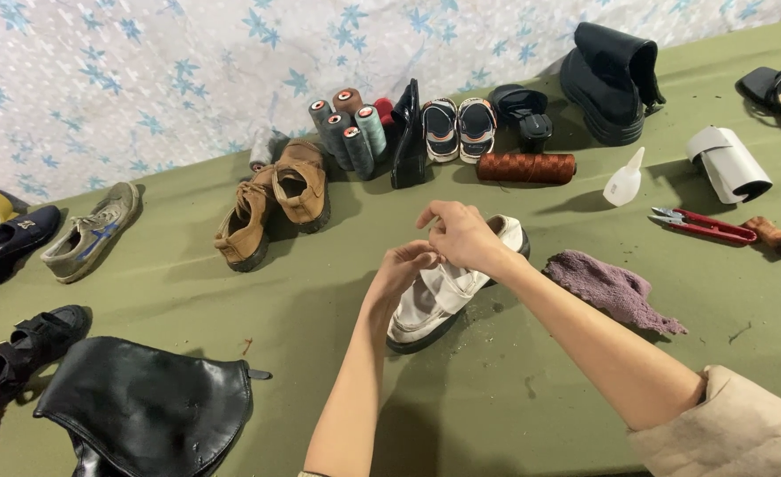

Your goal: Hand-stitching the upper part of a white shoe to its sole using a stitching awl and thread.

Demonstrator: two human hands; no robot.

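Forearms reach out from the near edge of the green-covered table [496, 397], a beige sleeve bunched at the right elbow, and both meet over a white shoe with a dark sole [434, 305] that lies on its side directly under the hands. The left hand [403, 265] is curled closed against the shoe's upper, fingers pinching at something there too small for me to make out, and the right hand [463, 231] is closed too, fingertips pinched together just above the left as if drawing something fine upward; no thread or needle shows. How much of the work on this shoe is finished I cannot judge from here: it looks whole, and the hands hide the spot they are busy with. Near the left forearm lies a black leather boot [152, 406], slumped flat. Just right of the right forearm sits a crumpled purple cloth [615, 287], and beyond that red-handled snips [704, 227] and a small white squeeze bottle [624, 184], none of them touched. Beyond the hands a spool of rust-brown thread [526, 168] lies on its side, with a pair of tan leather shoes [271, 208] off to the left of it, a cluster of thread cones [348, 128] standing behind, and small striped sandals [458, 128] against the flowered backdrop.
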